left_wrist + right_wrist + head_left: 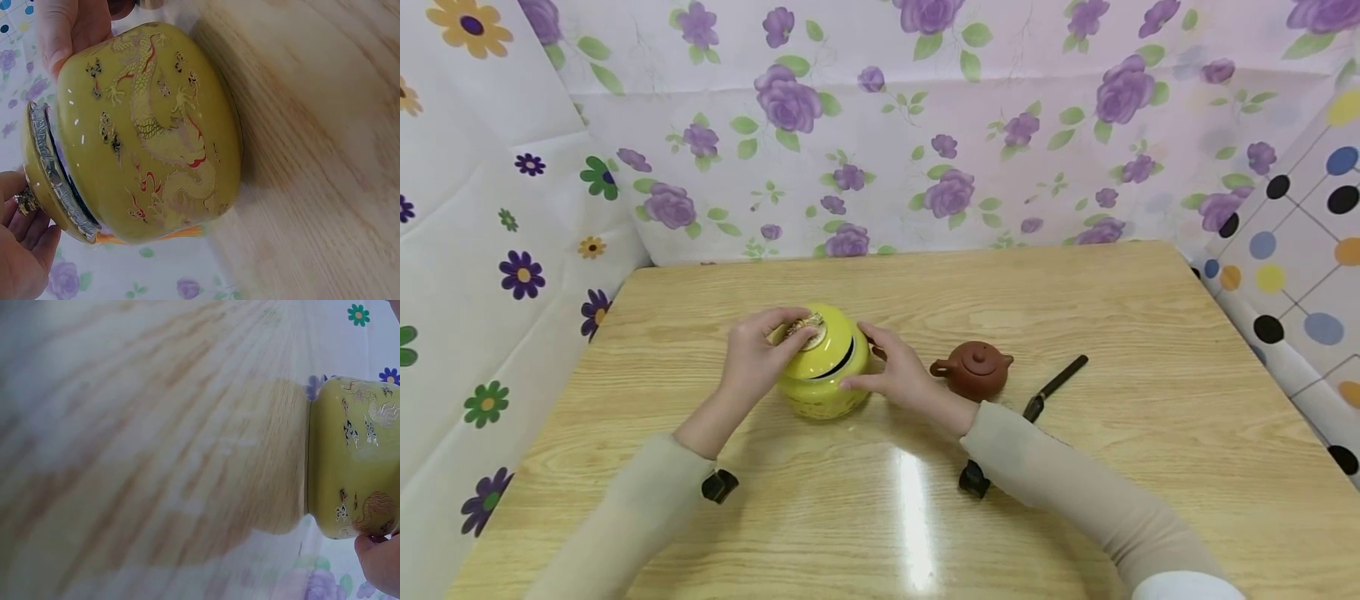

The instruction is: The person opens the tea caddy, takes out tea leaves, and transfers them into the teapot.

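A round yellow jar (820, 406) with a dragon pattern (169, 131) stands on the wooden table. Its yellow lid (820, 360) sits tilted, and a dark gap shows on the side toward the right hand. Crinkled silvery lining (59, 178) is visible under the lid's edge in the left wrist view. My left hand (754, 352) pinches the ornate gold knob (25, 202) on top between thumb and fingers. With thumb and fingers spread around the jar's right side, my right hand (897, 368) grips it; the thumb shows near the opening.
A small reddish-brown teapot (977, 371) sits just right of the right hand. Beyond it lies a thin dark stick-like object (1063, 377), partly hidden by the right sleeve. Flowered cloth (880, 133) hangs behind the table (1120, 308), with patterned sheets at both sides.
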`<state>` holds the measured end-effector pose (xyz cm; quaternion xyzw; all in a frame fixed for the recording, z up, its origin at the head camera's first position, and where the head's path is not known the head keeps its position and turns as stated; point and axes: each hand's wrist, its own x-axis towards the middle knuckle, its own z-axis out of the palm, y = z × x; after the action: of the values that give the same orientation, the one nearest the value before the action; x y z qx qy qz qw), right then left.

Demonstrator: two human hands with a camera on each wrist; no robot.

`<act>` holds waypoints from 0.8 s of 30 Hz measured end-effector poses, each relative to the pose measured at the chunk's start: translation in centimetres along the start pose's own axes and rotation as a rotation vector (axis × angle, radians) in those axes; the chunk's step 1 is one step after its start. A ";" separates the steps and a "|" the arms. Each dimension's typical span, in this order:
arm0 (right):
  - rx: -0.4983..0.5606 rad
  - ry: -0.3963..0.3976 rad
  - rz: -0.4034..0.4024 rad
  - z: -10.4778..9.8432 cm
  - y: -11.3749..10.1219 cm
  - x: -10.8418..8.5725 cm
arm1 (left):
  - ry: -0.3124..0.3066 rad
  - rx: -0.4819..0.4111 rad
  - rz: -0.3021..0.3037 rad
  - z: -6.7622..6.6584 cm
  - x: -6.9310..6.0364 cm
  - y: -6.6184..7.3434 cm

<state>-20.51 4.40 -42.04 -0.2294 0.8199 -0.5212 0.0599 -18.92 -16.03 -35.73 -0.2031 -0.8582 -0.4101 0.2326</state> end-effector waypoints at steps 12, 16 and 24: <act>0.017 -0.020 0.010 -0.2 -0.3 -0.1 | -0.051 0.019 0.001 0.7 -0.1 -0.3; 0.020 -0.014 0.008 -0.3 -0.3 -0.1 | -0.055 0.026 -0.014 0.8 -0.1 -0.2; 0.029 -0.012 0.011 -0.1 -0.1 -0.2 | -0.066 0.037 -0.070 1.1 -0.4 -0.2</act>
<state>-20.36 4.51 -41.96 -0.2271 0.8131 -0.5313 0.0710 -18.95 -15.30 -36.65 -0.1820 -0.8794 -0.3950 0.1936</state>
